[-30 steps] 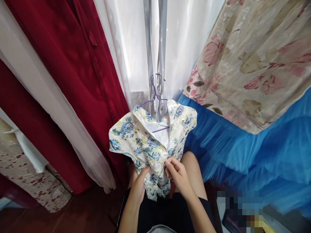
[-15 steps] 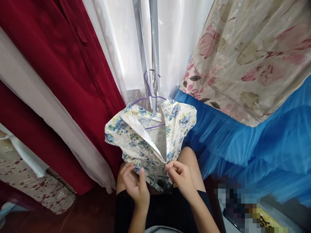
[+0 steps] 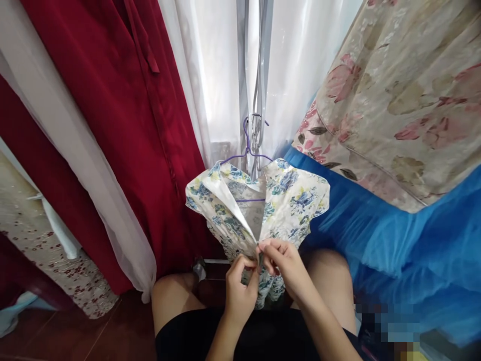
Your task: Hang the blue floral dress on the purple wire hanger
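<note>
Head view, looking down over the person's lap.

Item 1: floral garment [image 3: 289,200], cream with blue and yellow flowers, short-sleeved, small. It hangs on a purple wire hanger [image 3: 247,145], straight ahead of the person and above the knees. The front is open from the collar downward and shows a pale lining [image 3: 251,216] and the hanger's crossbar. The two front edges meet at the bottom of the opening.

Item 2: left hand [image 3: 240,293]. Thumb and fingers are closed in a pinch on the left front edge of the garment, at the bottom of the opening.

Item 3: right hand [image 3: 287,260]. Fingertips are pinched on the right front edge at the same spot, and the two hands are touching or nearly so. The exact grip is partly hidden by the fingers.

Item 4: the hanger's hook is caught on upright metal bars [image 3: 241,75] in front of a sheer white curtain [image 3: 206,75].

Item 5: surrounding fabrics. A dark red cloth [image 3: 112,125] hangs to the left, with a white strip of cloth [image 3: 56,130] across it. A cream fabric with pink flowers [image 3: 406,100] lies upper right. Blue tulle [image 3: 406,240] spreads beneath it, just beside the garment's right sleeve.

Item 6: the person's black shorts [image 3: 263,336] and bare knees are at the lower edge, over a dark wooden floor [image 3: 112,336].
</note>
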Motion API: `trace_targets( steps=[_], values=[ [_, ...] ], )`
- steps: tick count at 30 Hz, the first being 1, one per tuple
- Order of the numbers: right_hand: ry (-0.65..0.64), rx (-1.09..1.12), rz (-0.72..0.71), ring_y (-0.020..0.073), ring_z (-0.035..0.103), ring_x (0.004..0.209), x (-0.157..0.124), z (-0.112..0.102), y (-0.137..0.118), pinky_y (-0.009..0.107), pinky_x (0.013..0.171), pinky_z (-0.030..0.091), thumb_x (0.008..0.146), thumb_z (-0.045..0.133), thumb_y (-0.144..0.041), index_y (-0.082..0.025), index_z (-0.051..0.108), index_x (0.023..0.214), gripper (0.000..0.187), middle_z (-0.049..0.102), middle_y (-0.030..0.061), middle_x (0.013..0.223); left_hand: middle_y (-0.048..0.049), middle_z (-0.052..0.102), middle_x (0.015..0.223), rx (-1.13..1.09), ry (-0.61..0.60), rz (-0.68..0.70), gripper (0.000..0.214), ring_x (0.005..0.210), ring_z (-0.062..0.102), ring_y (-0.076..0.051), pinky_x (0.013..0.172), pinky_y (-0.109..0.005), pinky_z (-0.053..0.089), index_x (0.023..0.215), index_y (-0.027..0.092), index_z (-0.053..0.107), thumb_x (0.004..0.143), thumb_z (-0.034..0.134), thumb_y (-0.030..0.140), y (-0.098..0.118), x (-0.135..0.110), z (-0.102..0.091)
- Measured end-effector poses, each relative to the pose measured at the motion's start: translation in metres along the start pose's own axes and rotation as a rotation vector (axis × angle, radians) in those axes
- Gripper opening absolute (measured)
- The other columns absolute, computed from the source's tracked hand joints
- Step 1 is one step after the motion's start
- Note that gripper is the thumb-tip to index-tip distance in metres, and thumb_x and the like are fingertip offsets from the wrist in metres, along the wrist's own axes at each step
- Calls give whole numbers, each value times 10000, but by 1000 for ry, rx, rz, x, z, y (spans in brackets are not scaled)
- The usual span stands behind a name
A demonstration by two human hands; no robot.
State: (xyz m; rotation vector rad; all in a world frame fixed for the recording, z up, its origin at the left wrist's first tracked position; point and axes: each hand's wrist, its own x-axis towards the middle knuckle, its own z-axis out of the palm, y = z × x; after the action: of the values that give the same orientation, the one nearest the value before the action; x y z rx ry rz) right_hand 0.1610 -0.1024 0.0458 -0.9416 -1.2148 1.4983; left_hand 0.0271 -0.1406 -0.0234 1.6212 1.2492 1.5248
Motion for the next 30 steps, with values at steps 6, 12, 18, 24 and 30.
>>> trace_targets(
  steps=[6,12,18,24,30],
  values=[
    [118,21,-175,63,300,379,61,-12,-61,232,411,180,761,694,-414,-164,637,610,298,474,-35,410,-43,598,847,179,-251,-3,123,789,593,-185,726,-270,437,803,201,565,915,549,151,3,11,1],
    [81,49,-308,57,297,413,99,-6,-110,230,419,177,768,686,-351,-158,638,577,276,459,-34,444,-60,639,893,332,-389,18,123,803,615,-207,714,-287,426,823,209,583,852,548,95,8,13,5],
    [51,-161,-396,83,388,413,77,4,-96,227,438,274,854,645,-381,-166,650,704,262,490,-44,448,-42,675,825,237,-399,-2,97,809,620,-222,749,-297,422,786,231,666,853,634,169,22,41,-18],
    [58,-236,-461,97,440,429,54,-2,-92,231,453,312,899,633,-430,-173,634,759,292,501,-47,475,-16,672,862,71,17,320,326,799,619,-182,815,-296,480,1263,252,651,938,631,272,91,122,-37],
    [44,-194,-491,92,392,431,64,-2,-93,236,456,285,881,629,-410,-188,587,721,276,472,-54,475,-50,681,929,446,-98,579,241,875,629,-187,826,-308,472,936,194,683,1028,469,255,129,168,-30]
  ],
)
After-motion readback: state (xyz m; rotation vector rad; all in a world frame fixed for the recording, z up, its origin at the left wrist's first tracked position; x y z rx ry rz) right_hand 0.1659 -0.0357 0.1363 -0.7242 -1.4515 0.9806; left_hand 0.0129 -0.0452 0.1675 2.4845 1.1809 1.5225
